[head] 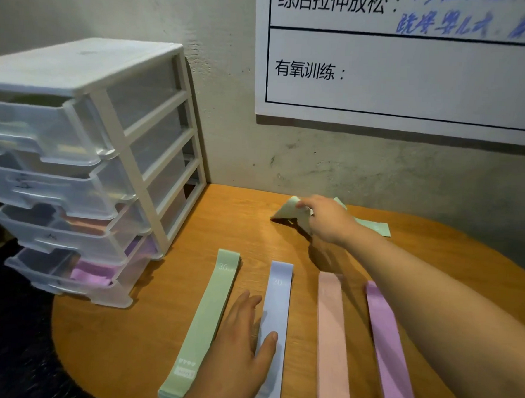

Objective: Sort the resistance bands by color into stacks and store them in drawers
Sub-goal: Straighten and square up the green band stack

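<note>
Side by side on the wooden table (189, 286) lie a green band stack (206, 320), a pale blue band (277, 303), a pink band (331, 333) and a purple band (387, 342). My left hand (241, 347) rests flat across the green and blue bands, fingers straight. Farther back near the wall, my right hand (327, 217) pinches a light green band (291, 211) and lifts its near end off the table; the band's other end (375, 227) stays on the surface. The white drawer unit (83, 165) stands at the left with its clear drawers pulled partly out.
The lower drawers hold purple bands (93, 275) and orange-pink ones (86, 224). A white printed poster (408, 63) hangs on the grey wall behind the table. The table's curved front edge runs along the bottom left beside a dark floor.
</note>
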